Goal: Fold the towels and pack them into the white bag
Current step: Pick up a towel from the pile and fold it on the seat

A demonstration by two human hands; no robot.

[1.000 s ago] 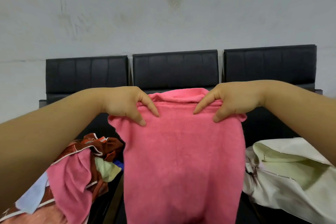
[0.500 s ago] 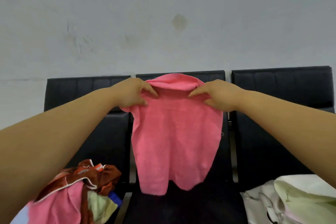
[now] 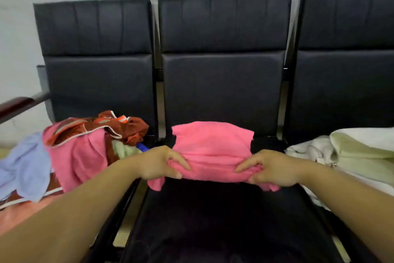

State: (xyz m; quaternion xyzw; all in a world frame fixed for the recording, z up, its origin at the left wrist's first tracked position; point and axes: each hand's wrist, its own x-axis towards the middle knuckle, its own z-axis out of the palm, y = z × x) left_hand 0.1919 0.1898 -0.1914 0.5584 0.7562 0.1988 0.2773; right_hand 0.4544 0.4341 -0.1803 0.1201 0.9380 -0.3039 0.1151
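Note:
A pink towel point(image 3: 211, 145) lies on the middle black seat point(image 3: 213, 215), its far part flat against the seat's back edge and its near edge bunched up. My left hand point(image 3: 162, 163) pinches the near left corner of the towel. My right hand point(image 3: 270, 167) pinches the near right corner. The white bag point(image 3: 362, 156) lies on the right seat, with a pale green lining or cloth showing at its mouth.
A heap of unfolded cloths point(image 3: 74, 151) covers the left seat: pink, light blue, pale green and a rust-red patterned piece. Three black backrests point(image 3: 223, 38) stand against a grey wall. A dark red armrest point(image 3: 15, 106) juts out at far left.
Both hands came down from holding the pink towel up in the air. The towel now rests on the middle seat with its near edge gathered in my fingers.

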